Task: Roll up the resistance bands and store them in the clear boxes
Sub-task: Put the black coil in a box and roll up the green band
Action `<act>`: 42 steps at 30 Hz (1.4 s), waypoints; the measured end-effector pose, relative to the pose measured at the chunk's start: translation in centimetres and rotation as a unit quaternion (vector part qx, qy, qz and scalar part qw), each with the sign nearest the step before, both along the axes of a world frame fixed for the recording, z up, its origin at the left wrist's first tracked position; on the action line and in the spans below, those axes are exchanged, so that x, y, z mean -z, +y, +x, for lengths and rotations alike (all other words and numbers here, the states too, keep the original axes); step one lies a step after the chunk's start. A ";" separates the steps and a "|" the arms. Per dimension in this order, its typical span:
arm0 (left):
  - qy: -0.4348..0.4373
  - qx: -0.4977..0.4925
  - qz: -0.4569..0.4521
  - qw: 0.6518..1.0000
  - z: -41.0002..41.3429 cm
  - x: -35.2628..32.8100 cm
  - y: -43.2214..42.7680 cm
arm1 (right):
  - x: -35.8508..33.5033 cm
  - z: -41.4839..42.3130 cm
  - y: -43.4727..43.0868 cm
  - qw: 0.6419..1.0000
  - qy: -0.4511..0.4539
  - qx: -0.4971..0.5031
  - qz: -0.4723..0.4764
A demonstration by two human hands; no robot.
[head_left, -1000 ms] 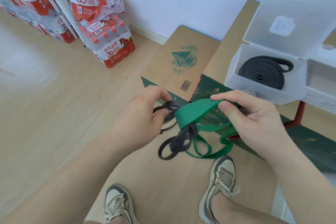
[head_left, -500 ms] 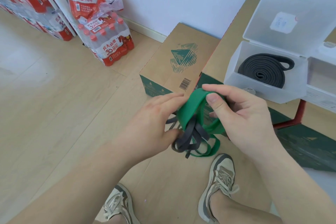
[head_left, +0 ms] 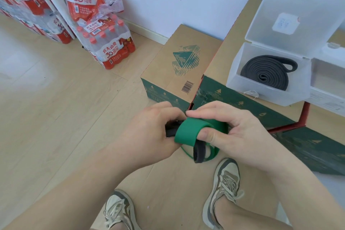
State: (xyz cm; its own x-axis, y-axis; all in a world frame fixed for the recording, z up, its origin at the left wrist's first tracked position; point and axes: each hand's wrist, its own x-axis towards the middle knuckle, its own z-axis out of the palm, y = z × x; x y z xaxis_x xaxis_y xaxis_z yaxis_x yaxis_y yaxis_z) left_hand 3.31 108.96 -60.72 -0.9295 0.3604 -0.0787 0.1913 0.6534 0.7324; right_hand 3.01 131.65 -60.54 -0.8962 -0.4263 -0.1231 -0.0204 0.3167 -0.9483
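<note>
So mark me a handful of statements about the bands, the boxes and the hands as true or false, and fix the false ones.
1. The left hand and the right hand both hold the green band. True.
2. The clear box with its lid up is empty. False: a rolled dark band lies in it.
3. That box stands on the floor. False: it stands on a cardboard carton.
4. A dark band loops down with the green one below the hands. True.
5. The bottle packs stand at the person's right. False: they stand at the left, by the wall.
</note>
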 end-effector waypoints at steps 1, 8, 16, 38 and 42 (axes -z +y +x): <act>-0.004 -0.010 -0.011 1.000 0.0 -0.2 0.0 | 0.0 -0.1 0.0 1.000 0.003 0.002 0.015; -0.105 -0.002 -0.095 0.990 -0.4 -1.2 -0.8 | -1.0 -0.6 1.9 0.997 -0.041 -0.002 0.069; -0.227 0.080 -0.047 0.970 -0.5 -1.6 -2.5 | -1.5 -0.2 1.8 0.993 -0.035 -0.013 0.111; -0.010 -0.199 0.090 0.976 -1.0 -1.7 -1.8 | 1.1 -1.0 1.2 0.958 0.008 0.030 0.285; 0.022 -0.240 0.146 0.960 -0.9 -1.9 -0.9 | 1.5 -0.8 -0.3 0.956 -0.012 -0.041 0.291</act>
